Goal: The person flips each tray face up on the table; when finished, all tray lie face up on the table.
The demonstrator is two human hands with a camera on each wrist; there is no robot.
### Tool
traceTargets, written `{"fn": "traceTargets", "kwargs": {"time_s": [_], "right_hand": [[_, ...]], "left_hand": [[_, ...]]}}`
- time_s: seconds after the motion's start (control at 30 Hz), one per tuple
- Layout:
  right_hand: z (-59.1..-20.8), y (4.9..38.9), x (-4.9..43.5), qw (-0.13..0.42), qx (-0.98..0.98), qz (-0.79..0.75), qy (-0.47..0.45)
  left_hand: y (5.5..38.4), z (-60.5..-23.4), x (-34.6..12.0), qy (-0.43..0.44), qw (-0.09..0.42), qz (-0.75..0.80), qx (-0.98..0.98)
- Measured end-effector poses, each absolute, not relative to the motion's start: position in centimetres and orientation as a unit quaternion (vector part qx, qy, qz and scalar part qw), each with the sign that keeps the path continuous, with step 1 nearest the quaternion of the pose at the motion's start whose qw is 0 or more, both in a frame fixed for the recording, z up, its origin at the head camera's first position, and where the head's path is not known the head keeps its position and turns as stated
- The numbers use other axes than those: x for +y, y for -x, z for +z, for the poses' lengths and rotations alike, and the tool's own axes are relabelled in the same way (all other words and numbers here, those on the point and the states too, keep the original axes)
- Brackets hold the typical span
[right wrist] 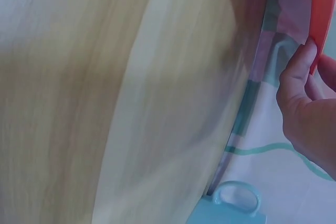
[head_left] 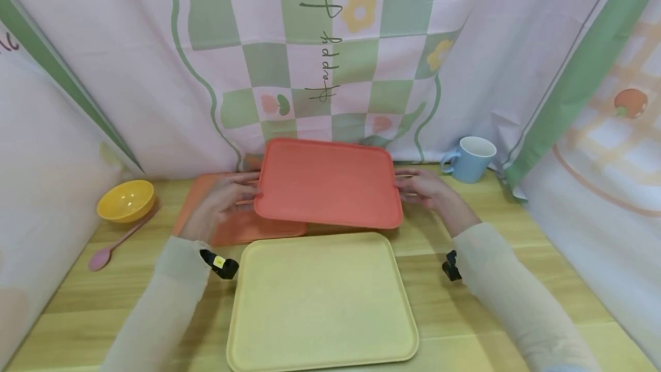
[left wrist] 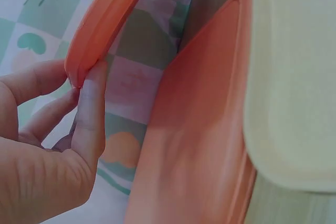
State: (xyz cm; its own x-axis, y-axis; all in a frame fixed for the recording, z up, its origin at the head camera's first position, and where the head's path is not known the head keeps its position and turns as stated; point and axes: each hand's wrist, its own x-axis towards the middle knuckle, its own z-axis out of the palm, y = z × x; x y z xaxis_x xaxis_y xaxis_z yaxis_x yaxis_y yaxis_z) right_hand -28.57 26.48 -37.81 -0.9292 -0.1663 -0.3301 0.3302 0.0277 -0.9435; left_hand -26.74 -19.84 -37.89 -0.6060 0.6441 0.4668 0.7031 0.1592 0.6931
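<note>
Both hands hold a red tray point(head_left: 330, 182) up off the table, tilted so its inner face shows in the head view. My left hand point(head_left: 227, 197) pinches its left edge; the left wrist view shows the thumb and fingers on the tray's rim point(left wrist: 100, 30). At the opposite short edge, my right hand point(head_left: 420, 185) pinches the rim, also seen in the right wrist view point(right wrist: 320, 14). Beneath and to the left lies an orange tray point(head_left: 232, 234), partly hidden by the red one and my left hand. A pale yellow tray point(head_left: 320, 303) lies flat in front.
On the left stand a yellow bowl point(head_left: 126, 202) and, beside it, a pink spoon point(head_left: 101, 258). A blue mug point(head_left: 470, 159) is at the back right, close to the curtain. A checked curtain point(head_left: 310, 62) hangs behind the wooden table point(head_left: 465, 320).
</note>
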Motion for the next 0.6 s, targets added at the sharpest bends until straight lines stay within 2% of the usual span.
{"fn": "traceTargets", "kwargs": {"time_s": [0.07,0.13,0.2,0.23,0.33,0.6], "right_hand": [[-37.7,28.4,26.8,0.176,0.698,-0.691,-0.058],[-37.6,28.3,27.1,0.174,0.700,-0.690,-0.057],[-37.6,28.2,27.3,0.170,0.703,-0.688,-0.057],[-37.6,28.1,27.5,0.169,0.704,-0.688,-0.057],[-37.5,27.9,27.8,0.162,0.709,-0.684,-0.056],[-37.5,27.7,28.7,0.149,0.720,-0.675,-0.051]], "left_hand": [[27.1,-38.0,-19.3,0.396,-0.053,-0.547,-0.735],[27.3,-38.0,-18.6,0.275,-0.156,-0.659,-0.682],[27.4,-37.8,-17.9,0.162,-0.205,-0.711,-0.653],[27.5,-37.7,-17.5,0.121,-0.216,-0.727,-0.641],[27.7,-37.9,-16.9,0.087,-0.224,-0.723,-0.647],[28.2,-38.4,-15.5,0.078,-0.210,-0.713,-0.664]]}}
